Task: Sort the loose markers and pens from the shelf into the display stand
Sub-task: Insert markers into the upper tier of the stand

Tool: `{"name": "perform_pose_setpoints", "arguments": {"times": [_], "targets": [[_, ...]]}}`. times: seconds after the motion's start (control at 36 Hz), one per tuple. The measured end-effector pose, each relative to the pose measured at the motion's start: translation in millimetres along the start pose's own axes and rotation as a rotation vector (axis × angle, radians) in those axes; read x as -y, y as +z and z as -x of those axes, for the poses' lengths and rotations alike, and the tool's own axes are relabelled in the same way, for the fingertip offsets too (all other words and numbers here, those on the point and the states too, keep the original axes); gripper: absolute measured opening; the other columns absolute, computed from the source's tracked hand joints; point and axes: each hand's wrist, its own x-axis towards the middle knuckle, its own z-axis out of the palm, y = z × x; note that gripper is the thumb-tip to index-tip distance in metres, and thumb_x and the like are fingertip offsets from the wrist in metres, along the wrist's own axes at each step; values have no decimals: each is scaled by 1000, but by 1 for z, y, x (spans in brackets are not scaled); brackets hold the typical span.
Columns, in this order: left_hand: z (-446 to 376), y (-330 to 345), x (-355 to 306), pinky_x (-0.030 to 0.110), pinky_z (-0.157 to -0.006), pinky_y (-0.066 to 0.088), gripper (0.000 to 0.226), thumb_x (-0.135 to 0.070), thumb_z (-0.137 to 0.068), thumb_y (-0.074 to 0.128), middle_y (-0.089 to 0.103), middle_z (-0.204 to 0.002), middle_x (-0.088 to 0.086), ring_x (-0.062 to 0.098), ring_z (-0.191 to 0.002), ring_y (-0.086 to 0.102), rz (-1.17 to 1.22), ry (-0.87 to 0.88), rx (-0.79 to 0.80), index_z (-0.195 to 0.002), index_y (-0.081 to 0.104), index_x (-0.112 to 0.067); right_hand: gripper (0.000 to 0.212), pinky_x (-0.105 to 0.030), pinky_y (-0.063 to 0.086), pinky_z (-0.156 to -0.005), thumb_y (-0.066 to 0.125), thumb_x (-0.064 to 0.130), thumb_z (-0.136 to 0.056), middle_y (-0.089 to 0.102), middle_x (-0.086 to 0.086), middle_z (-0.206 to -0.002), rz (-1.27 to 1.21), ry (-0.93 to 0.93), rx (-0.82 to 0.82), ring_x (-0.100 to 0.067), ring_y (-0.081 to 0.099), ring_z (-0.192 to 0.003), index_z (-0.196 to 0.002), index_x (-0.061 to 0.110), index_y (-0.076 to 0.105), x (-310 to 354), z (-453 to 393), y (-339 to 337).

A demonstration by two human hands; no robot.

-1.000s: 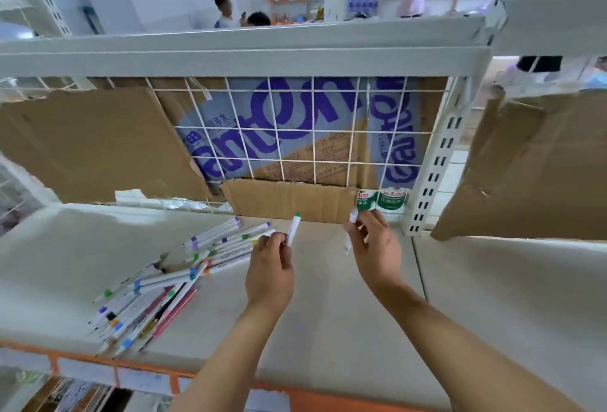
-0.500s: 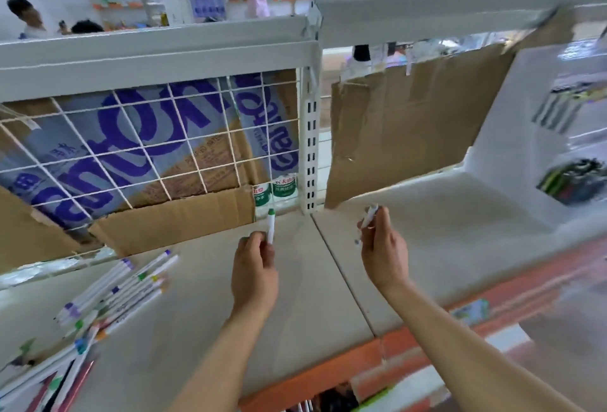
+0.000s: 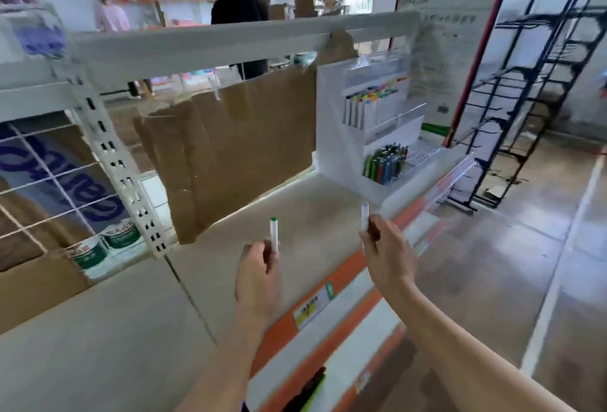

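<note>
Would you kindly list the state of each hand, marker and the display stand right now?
Left hand: grips a green-capped marker, upright.
Right hand: pinches a white marker, upright.
Display stand: on the shelf, partly filled; upper and lower tiers hold pens.

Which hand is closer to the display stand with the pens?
Right. The right hand, holding a white marker, is just below the front edge of the display stand. The left hand, with the green-capped marker, is farther left of it.
</note>
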Motion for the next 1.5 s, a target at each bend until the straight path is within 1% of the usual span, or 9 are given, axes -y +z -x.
{"name": "perform_pose_setpoints", "arguments": {"times": [0.25, 0.56, 0.81, 0.89, 1.0, 1.08, 1.31, 1.42, 1.5], "targets": [[6, 115, -70, 43, -65, 46, 13, -22, -96, 49, 59, -75, 9, 34, -72, 58, 55, 86, 61, -88, 58, -15, 7, -32, 37, -59, 56, 16, -92, 61, -1, -84, 8, 36, -123, -25, 55, -71, -97, 12, 58, -100, -35, -79], [8, 207, -145, 38, -64, 46, 11, -16, -93, 54, 58, -74, 7, 25, -67, 57, 98, 198, 133, -83, 55, -18, 11, -30, 42, -58, 66, 7, -85, 56, 1, -87, -52, 25, -267, -20, 53, -61, -97, 9, 66, -183, -75, -134], [-40, 253, -171, 48, -66, 54, 19, -12, -92, 56, 60, -77, 2, 22, -67, 61, 226, 205, 141, -83, 55, -28, 12, -28, 34, -56, 61, 11, -88, 48, 12, -81, -26, 64, -301, -19, 47, -65, -88, 21, 56, -206, -141, -122], [-66, 266, -180, 38, -67, 51, 18, -8, -90, 57, 61, -78, 1, 19, -68, 60, 227, 207, 124, -83, 56, -25, 6, -28, 33, -57, 61, 11, -88, 51, 6, -79, -23, 42, -291, -18, 45, -65, -94, 12, 59, -210, -174, -112], [-96, 275, -195, 13, -61, 39, 19, -7, -92, 54, 60, -75, -4, 9, -67, 56, 264, 205, 113, -81, 55, -24, 5, -26, 29, -55, 61, 15, -90, 51, 10, -79, -26, 16, -255, -17, 46, -65, -94, 15, 57, -209, -219, -102], [-120, 285, -199, 9, -60, 39, 16, -9, -92, 54, 59, -76, -6, 7, -69, 54, 247, 193, 120, -84, 56, -23, 6, -20, 32, -51, 61, 15, -89, 52, 9, -77, -48, -6, -269, -18, 50, -65, -90, 17, 56, -209, -250, -94], [-165, 306, -200, 10, -60, 38, 15, -15, -93, 55, 59, -77, -4, 5, -69, 53, 167, 176, 65, -82, 54, -26, 25, -37, 45, -57, 60, 12, -88, 56, 4, -70, -195, -74, -237, -24, 55, -62, -79, 27, 42, -216, -318, -65], [-183, 318, -202, 13, -64, 41, 7, -17, -94, 56, 59, -79, -7, 4, -72, 54, 109, 191, -8, -88, 56, -21, 19, -31, 35, -51, 58, 9, -90, 45, 9, -62, -252, -141, -240, -12, 41, -55, -76, 16, 47, -216, -351, -58], [-195, 329, -205, 25, -66, 47, 7, -17, -95, 55, 61, -82, 1, 14, -74, 57, 99, 164, -58, -89, 58, -14, 19, -27, 31, -50, 58, 10, -91, 45, 14, -64, -325, -219, -215, -4, 39, -55, -77, 18, 48, -214, -379, -56]]}}
